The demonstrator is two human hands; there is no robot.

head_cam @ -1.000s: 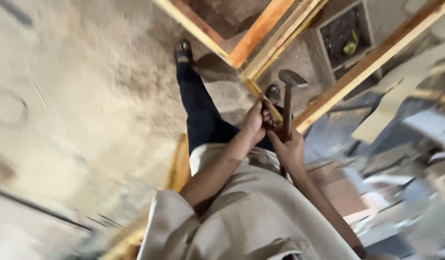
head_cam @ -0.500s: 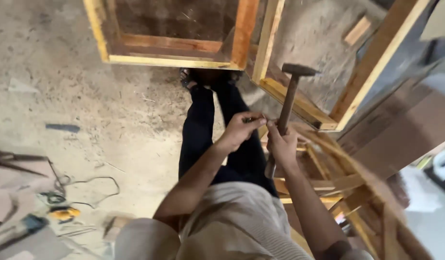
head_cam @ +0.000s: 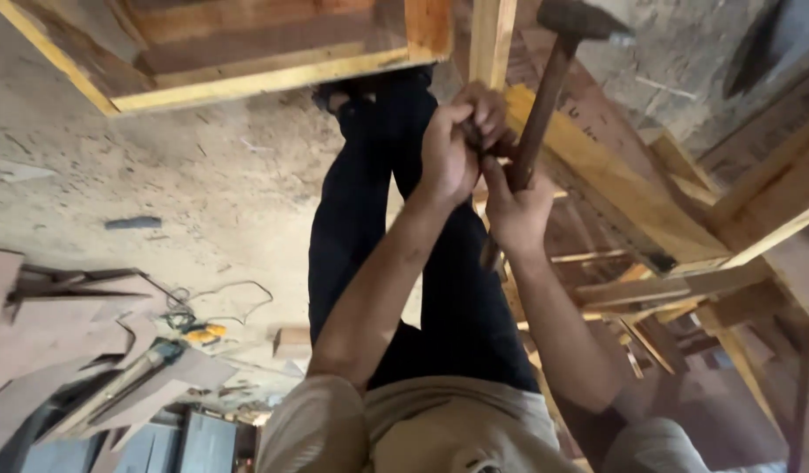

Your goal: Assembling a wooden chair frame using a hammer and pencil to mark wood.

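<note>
Dusty concrete workshop floor (head_cam: pixel 203 175), timber frames (head_cam: pixel 597 166) all round. View has swung in closer since a second ago; right hand (head_cam: pixel 518 206) still wrapped round hammer (head_cam: pixel 544 105) handle, left hand (head_cam: pixel 452 153) pinched shut beside it, contents unclear

Dusty concrete floor (head_cam: pixel 203 175) — timber frames (head_cam: pixel 247 70).

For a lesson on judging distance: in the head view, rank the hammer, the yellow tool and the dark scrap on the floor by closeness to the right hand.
1. hammer, gripped in the right hand.
2. yellow tool, on the floor, lower left.
3. dark scrap, farther left.
</note>
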